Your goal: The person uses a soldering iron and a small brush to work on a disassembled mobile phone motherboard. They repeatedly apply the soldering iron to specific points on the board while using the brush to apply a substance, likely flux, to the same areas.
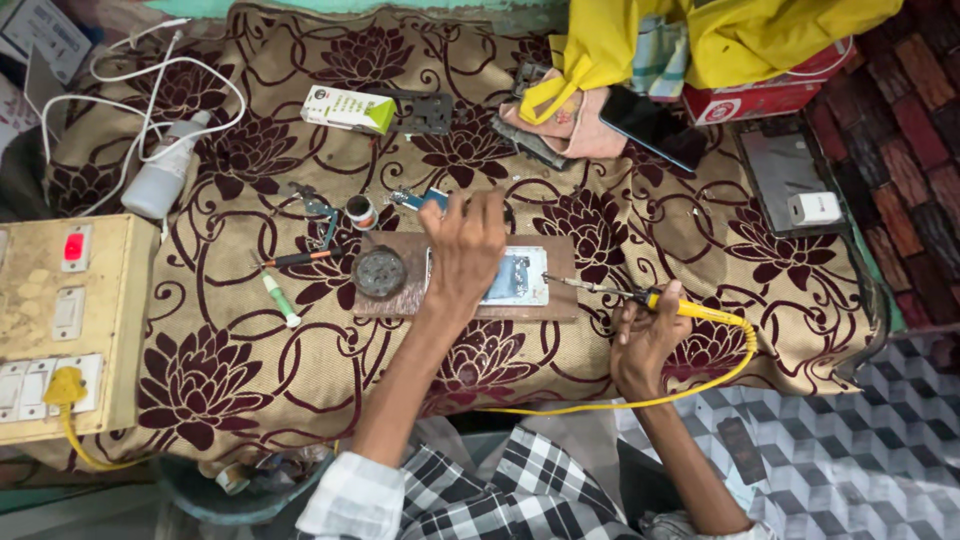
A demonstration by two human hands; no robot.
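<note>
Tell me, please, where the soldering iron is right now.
In the head view, the soldering iron is in the right hand, right of the opened phone on the wooden board.

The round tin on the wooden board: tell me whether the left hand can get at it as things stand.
Probably yes. The left hand rests on the opened phone, right beside the round tin on the same wooden board. Nothing lies between them, and the right hand with the soldering iron is on the other side.

A single head-worn camera looks almost straight down from above the person's chest, fairly near, onto the cloth-covered desk (250,370). The forearms enter from the bottom edge; tiled floor (850,440) shows at lower right.
</note>
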